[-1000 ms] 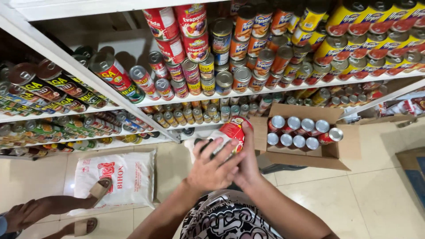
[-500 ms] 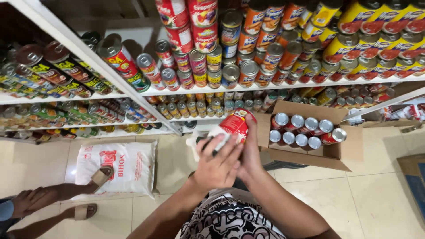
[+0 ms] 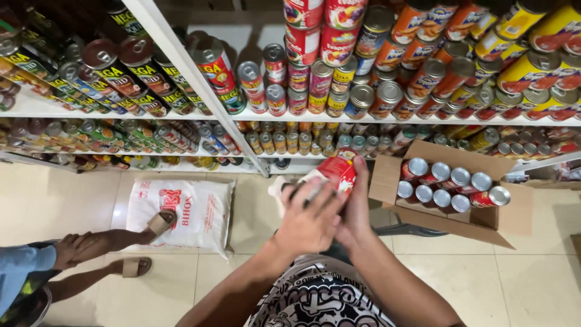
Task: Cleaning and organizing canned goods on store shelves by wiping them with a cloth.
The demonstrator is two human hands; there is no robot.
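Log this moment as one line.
left hand: rubbing white cloth on can | right hand: holding red cylindrical metal can | open cardboard box beside

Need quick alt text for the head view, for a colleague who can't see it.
Both hands hold a red can: right hand grips it, left hand rests on top. Beside it, an open cardboard box of cans; behind, shelves of stacked cans.

A red can [image 3: 334,172] is lying tilted between both hands, its top covered by a white cloth [image 3: 279,189], above the floor near the shelves.
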